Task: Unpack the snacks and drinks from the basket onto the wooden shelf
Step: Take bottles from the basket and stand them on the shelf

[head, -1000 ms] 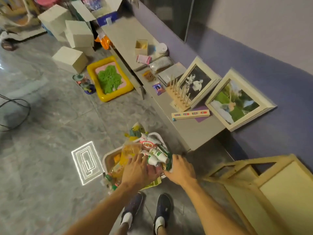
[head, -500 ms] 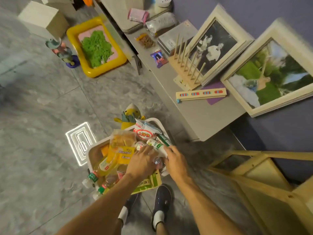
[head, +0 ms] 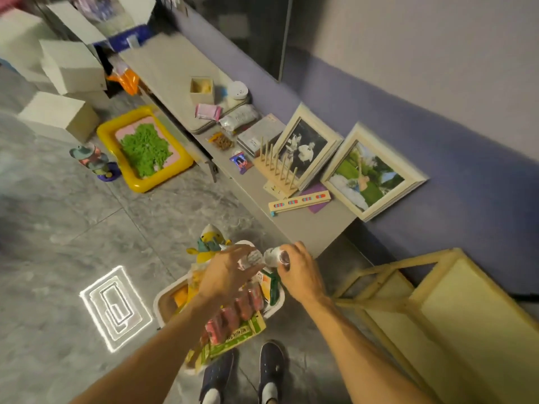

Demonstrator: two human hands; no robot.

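head view: left grip and right grip, both tight around bottle pack over basket

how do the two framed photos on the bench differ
The black-and-white photo shows pale figures on a dark ground; the colour photo is mostly green. The black-and-white photo stands right behind the peg rack; the colour photo sits nearer the bench end. Both have pale frames and lean back against the wall.
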